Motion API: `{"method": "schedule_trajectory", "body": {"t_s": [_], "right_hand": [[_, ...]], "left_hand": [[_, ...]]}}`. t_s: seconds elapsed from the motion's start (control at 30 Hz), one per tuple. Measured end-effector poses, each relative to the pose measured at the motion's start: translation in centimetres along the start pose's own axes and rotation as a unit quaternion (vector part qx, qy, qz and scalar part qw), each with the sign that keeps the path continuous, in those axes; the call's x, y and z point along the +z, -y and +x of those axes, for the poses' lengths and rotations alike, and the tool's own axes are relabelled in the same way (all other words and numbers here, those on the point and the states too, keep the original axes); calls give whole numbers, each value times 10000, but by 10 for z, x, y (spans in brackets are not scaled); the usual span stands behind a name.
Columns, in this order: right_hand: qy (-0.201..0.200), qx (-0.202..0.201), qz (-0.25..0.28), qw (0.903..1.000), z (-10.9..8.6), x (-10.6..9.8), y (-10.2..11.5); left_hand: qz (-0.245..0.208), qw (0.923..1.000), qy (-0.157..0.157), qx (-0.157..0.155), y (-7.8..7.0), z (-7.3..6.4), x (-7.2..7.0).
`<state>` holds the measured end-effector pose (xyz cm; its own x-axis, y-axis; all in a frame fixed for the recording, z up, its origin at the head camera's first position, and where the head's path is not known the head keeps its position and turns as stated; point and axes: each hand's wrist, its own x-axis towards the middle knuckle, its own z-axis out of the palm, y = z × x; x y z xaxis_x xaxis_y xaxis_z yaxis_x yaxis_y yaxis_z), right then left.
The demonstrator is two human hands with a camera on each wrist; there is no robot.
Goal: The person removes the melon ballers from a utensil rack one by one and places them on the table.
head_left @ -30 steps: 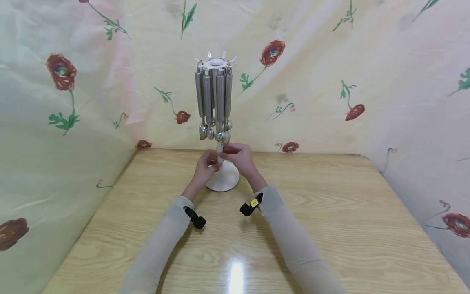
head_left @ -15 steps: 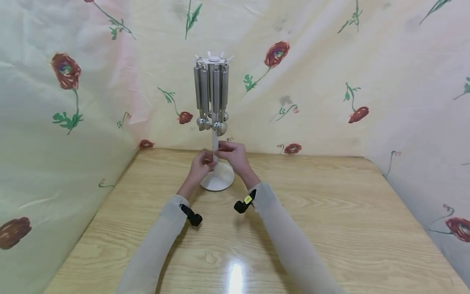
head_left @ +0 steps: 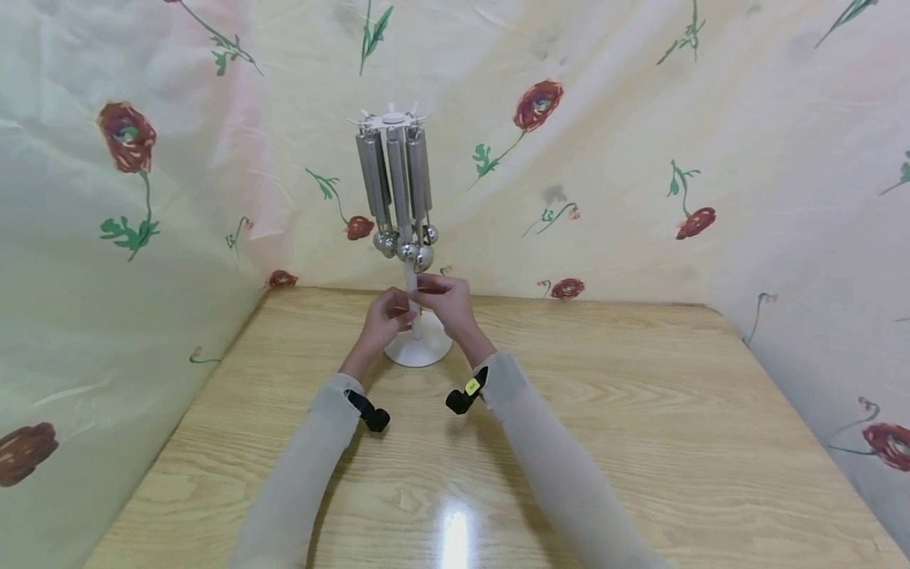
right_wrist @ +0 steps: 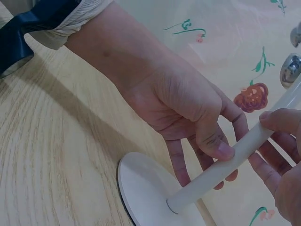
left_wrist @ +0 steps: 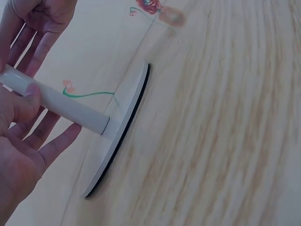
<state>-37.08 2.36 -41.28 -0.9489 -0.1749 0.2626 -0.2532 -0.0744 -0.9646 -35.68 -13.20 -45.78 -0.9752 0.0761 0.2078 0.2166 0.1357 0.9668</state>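
Observation:
A white utensil stand leans a little to the left at its top, its round base point(head_left: 426, 354) at the table. Around its top, from a hooked ring point(head_left: 393, 118), hang several kitchen utensils point(head_left: 400, 178) with steel handles and shiny rounded heads point(head_left: 407, 252). My left hand point(head_left: 380, 324) pinches the white pole point(left_wrist: 73, 104) low down, thumb on the near side. Just above it, my right hand point(head_left: 451, 308) grips the same pole between thumb and fingers. In the right wrist view, the right hand point(right_wrist: 288, 169) is partly cut off by the frame edge.
Behind the wood-grain table point(head_left: 640, 427) hangs a pale flowered cloth point(head_left: 618, 158), which also covers both sides. The stand is close to the table's back edge. A black camera point(head_left: 373, 415) sits on the left wrist, another point(head_left: 464, 399) on the right.
The stand has shifted slightly left with both hands still on its pole. Its top has swung left from upright, and the hanging utensils have moved with it.

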Motion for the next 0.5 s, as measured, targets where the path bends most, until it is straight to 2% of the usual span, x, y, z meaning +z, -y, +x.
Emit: {"method": "schedule_trajectory", "body": {"t_s": [0.2, 0.5], "right_hand": [[160, 17, 80, 9998, -1, -1, -2], [296, -22, -52, 9995, 0, -2, -5]], "left_hand": [[-17, 9998, 115, -150, 4, 1, -3], [-29, 9995, 226, -199, 5, 1, -5]]}}
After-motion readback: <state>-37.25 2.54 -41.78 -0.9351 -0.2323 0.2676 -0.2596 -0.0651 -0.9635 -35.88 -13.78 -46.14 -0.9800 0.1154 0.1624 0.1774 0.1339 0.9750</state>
